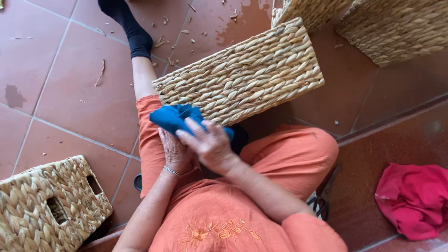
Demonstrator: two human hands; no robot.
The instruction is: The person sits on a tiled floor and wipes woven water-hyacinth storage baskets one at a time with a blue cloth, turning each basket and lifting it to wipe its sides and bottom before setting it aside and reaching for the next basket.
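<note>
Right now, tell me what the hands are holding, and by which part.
Both the left hand and right hand grip a bunched blue cloth by its near end, against the woven basket.

Sunlit terracotta tile floor [88, 107], scattered straw scraps [100, 72], low step [396, 140].
</note>
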